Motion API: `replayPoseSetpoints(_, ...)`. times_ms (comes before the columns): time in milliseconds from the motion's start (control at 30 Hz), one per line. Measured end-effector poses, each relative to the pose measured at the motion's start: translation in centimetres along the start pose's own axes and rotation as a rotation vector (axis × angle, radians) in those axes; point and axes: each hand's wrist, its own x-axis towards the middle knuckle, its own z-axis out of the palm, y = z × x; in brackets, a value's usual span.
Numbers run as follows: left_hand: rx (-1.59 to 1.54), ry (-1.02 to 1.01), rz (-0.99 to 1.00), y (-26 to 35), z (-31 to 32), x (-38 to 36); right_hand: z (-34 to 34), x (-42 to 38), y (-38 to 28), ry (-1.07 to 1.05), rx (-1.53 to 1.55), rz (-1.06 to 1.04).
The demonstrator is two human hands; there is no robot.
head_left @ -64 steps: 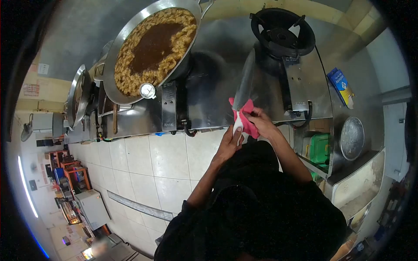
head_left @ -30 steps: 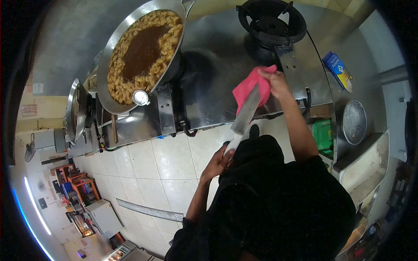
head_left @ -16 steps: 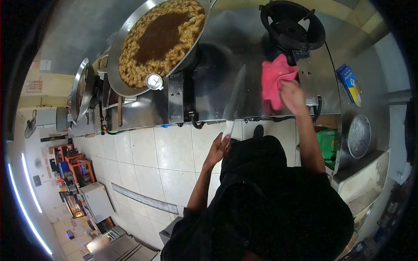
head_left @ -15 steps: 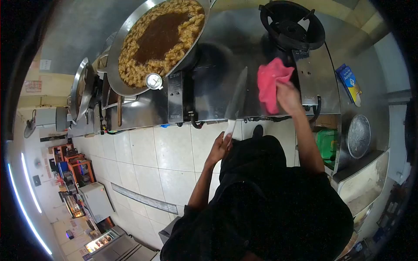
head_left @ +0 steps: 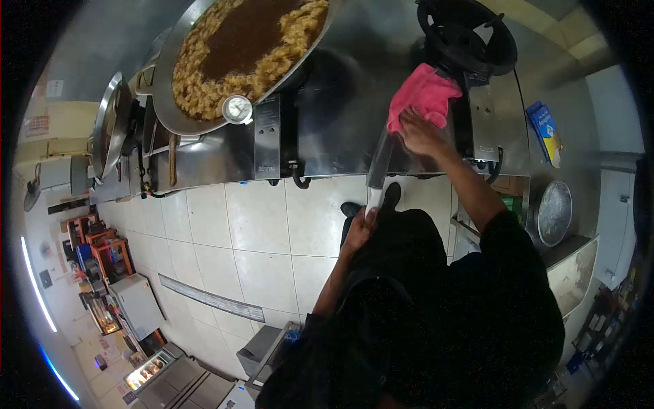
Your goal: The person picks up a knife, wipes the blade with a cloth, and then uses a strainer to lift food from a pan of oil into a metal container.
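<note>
A large knife (head_left: 380, 161) with a white handle points away from my body over the front edge of the steel counter. My left hand (head_left: 359, 230) is wrapped round its handle. A pink cloth (head_left: 425, 95) is under the fingers of my right hand (head_left: 419, 133), bunched and draped over the far end of the blade, so the knife's tip is hidden. Beyond the cloth sits a black gas burner (head_left: 467, 37).
A wide pan (head_left: 163, 102) of frying food in brown oil stands at the upper left, with a round dial thermometer (head_left: 237, 109) at its rim. A blue and yellow packet (head_left: 545, 133) and a round metal lid (head_left: 554, 213) lie to the right.
My right hand has brought the pink cloth left onto the far part of the blade. My left hand and the knife handle have shifted slightly right and nearer my body.
</note>
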Motion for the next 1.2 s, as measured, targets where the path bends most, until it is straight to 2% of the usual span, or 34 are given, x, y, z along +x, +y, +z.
replayPoseSetpoints(33,-0.031,0.012,-0.011,0.6,-0.3,0.6,-0.2,0.0,-0.9,-0.096,-0.009,0.061)
replayPoseSetpoints(100,-0.115,0.037,-0.042,1.9,0.0,1.2,1.4,-3.9,-4.8,-0.077,0.14,-0.116)
replayPoseSetpoints(133,-0.158,0.045,-0.077,1.7,0.5,1.0,3.1,-6.2,-6.7,0.021,0.091,-0.264)
replayPoseSetpoints(167,-0.235,0.028,0.091,-2.2,0.4,2.7,4.2,-7.6,-8.0,0.122,0.045,-0.409)
replayPoseSetpoints(267,-0.195,-0.014,-0.06,0.6,0.4,1.7,-1.0,-4.4,-7.4,-0.104,0.118,-0.313)
replayPoseSetpoints(300,-0.205,-0.004,-0.058,0.9,0.5,1.3,-2.9,-2.2,-7.2,-0.096,0.114,-0.248)
replayPoseSetpoints(333,-0.216,0.007,-0.045,1.5,0.6,1.7,-4.2,0.3,-6.4,-0.081,0.1,-0.19)
replayPoseSetpoints(433,-0.232,-0.003,-0.025,0.7,0.6,1.7,0.1,2.4,-4.9,0.234,-0.022,-0.288)
replayPoseSetpoints(533,-0.264,0.034,0.036,0.8,0.4,2.0,2.4,-3.1,-8.5,0.003,0.005,-0.384)
replayPoseSetpoints(600,-0.202,0.096,0.123,0.3,0.7,2.2,1.8,-2.0,-8.2,-0.068,0.035,-0.422)
replayPoseSetpoints(633,-0.187,0.078,0.101,0.1,0.5,2.5,1.1,-1.3,-7.7,-0.102,0.05,-0.436)
replayPoseSetpoints(700,-0.16,0.034,0.05,-0.6,0.1,2.4,-0.5,3.2,-5.8,-0.116,0.019,-0.312)
replayPoseSetpoints(800,-0.204,0.039,0.061,-0.2,0.1,2.6,2.1,7.6,-2.3,0.235,-0.169,-0.341)
replayPoseSetpoints(900,-0.187,0.041,0.031,-0.9,-0.1,3.1,-0.7,10.4,1.2,-0.214,0.882,0.203)
replayPoseSetpoints(1000,-0.186,0.027,0.008,0.4,-0.7,2.5,-5.2,10.6,1.2,-0.024,1.629,0.316)
replayPoseSetpoints(1067,-0.188,0.021,0.0,0.0,-0.9,2.8,-6.5,8.5,-1.3,-0.117,1.433,0.358)
replayPoseSetpoints(1133,-0.193,0.024,0.008,-0.1,-0.8,2.8,-6.2,5.1,-5.4,-0.376,0.983,0.346)
replayPoseSetpoints(1167,-0.197,0.031,0.024,0.4,-0.7,2.7,-5.6,3.4,-8.0,-0.57,0.622,0.303)
replayPoseSetpoints(1200,-0.198,0.039,0.041,0.9,-0.7,2.8,-1.8,0.5,-8.7,-0.29,0.229,-0.157)
